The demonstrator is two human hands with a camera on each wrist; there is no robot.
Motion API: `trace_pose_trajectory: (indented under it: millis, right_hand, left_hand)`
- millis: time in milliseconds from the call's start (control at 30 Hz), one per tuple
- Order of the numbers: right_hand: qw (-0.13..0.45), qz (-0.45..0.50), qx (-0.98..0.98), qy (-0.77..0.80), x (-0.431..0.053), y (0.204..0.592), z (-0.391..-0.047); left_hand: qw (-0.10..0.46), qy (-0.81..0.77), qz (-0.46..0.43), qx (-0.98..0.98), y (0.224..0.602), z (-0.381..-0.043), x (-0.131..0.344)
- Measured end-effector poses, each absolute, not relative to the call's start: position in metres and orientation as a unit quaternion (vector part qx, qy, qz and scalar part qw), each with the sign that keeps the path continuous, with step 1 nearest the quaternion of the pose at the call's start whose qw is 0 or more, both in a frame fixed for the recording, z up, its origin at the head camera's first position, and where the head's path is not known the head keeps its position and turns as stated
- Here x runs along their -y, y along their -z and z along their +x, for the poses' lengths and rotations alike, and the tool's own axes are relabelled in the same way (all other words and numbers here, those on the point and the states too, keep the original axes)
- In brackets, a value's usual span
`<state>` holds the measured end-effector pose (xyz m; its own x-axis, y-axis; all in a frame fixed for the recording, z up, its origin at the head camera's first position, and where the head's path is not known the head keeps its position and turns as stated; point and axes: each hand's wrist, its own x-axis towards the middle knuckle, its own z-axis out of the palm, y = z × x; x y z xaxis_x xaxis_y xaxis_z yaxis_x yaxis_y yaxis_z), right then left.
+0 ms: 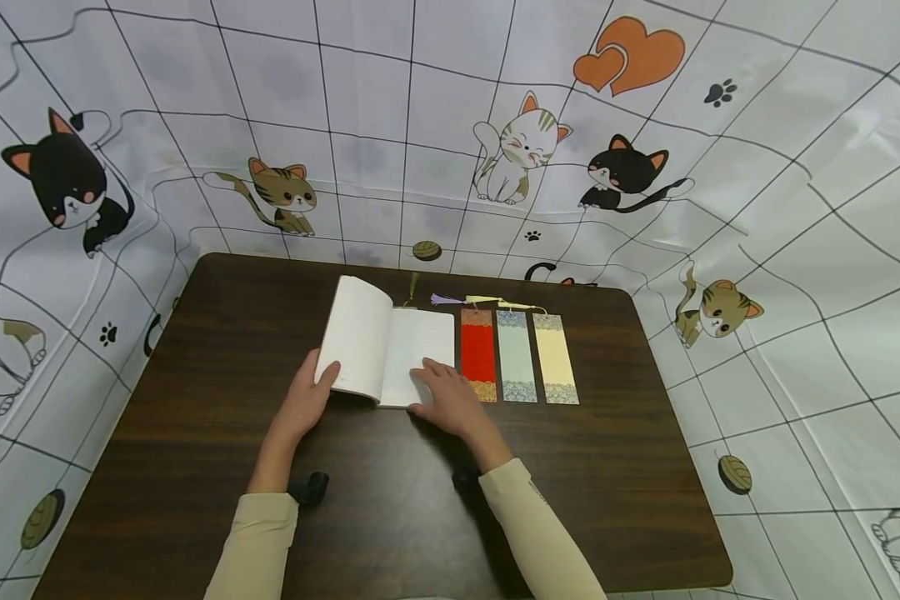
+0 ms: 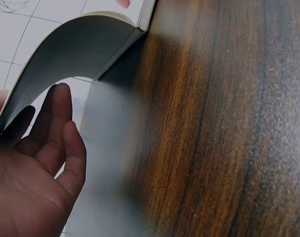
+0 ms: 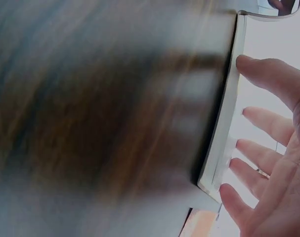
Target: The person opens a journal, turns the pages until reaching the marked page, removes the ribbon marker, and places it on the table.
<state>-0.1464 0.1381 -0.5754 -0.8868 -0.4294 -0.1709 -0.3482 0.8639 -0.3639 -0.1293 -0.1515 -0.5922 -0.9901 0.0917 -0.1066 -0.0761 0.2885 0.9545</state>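
An open notebook [image 1: 420, 346] with white pages lies near the table's far side. My left hand [image 1: 307, 392] holds its raised, curving left part by the outer edge, thumb on the page and fingers behind it. In the left wrist view, the dark underside of the cover [image 2: 85, 44] arches above the fingers. My right hand [image 1: 450, 398] rests on the lower part of the right page, its fingers spread and fairly straight, thumb near the lower edge. An olive-green tassel [image 1: 413, 287] sticks out past the notebook's top edge; whatever it hangs from is mostly hidden.
Right of the notebook lie a red bookmark [image 1: 477, 350], a pale green bookmark [image 1: 517, 354] and a cream bookmark [image 1: 556, 354], tassels toward the far edge. They lie on a dark wooden table [image 1: 615, 483]. A cat-patterned white sheet [image 1: 375, 108] surrounds it.
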Motion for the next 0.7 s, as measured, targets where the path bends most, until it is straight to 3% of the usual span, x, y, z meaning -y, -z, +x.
trace_pose_trajectory:
  millis: [400,533,700]
  right_hand:
    - [0.13,-0.239,-0.952,0.141,-0.142,0.573,-0.147]
    - [0.101,-0.265,-0.952,0.115,-0.144,0.576,-0.146]
    - [0.023,-0.31,-0.948,0.076,-0.145,0.582,-0.145]
  left_hand:
    - [0.071,-0.595,-0.003,-0.8,0.586,-0.128,0.149]
    - [0.071,-0.602,0.002,-0.795,0.584,-0.127,0.15]
    - [0.073,-0.599,0.003,-0.797,0.585,-0.128,0.15]
